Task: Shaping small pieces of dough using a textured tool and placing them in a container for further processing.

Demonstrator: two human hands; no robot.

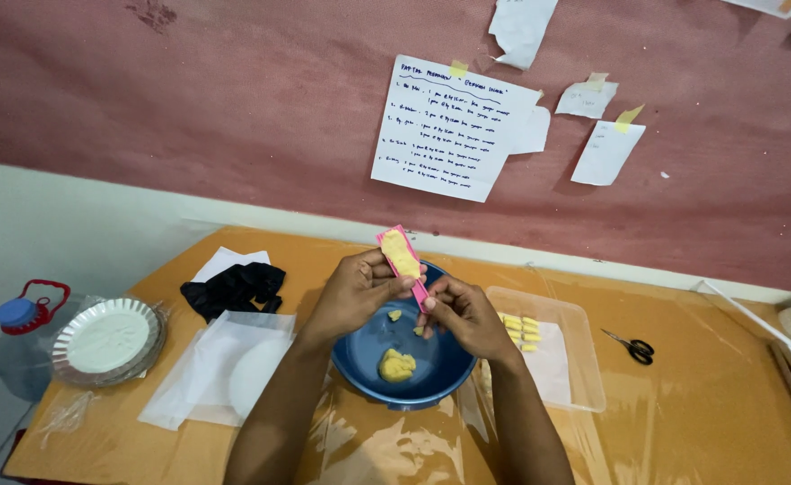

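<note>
Your widest surface is the orange table (683, 395) under clear plastic sheeting; at its centre sits the blue bowl (409, 373), with a lump of yellow dough (396, 365) on its bottom and small crumbs nearer the rim. At three o'clock from the bowl lies a clear tray (584, 359) lined with white paper, carrying a short row of shaped yellow pieces (519, 328), and farther out at three o'clock the scissors (631, 346). At nine o'clock lie clear plastic sheets (220, 368), with a stack of foil plates (108, 341) beyond them and a black glove (234, 289) at ten o'clock. Above the bowl, at twelve o'clock, you hold the pink mould (404, 260), packed with yellow dough: your left hand (351, 296) is closed around its lower half, and your right hand (463, 314) pinches its lower end. The mould looks light and stiff; the filling looks soft, likely crumbly and a little greasy, so grip the pink edges, not the dough face.
</note>
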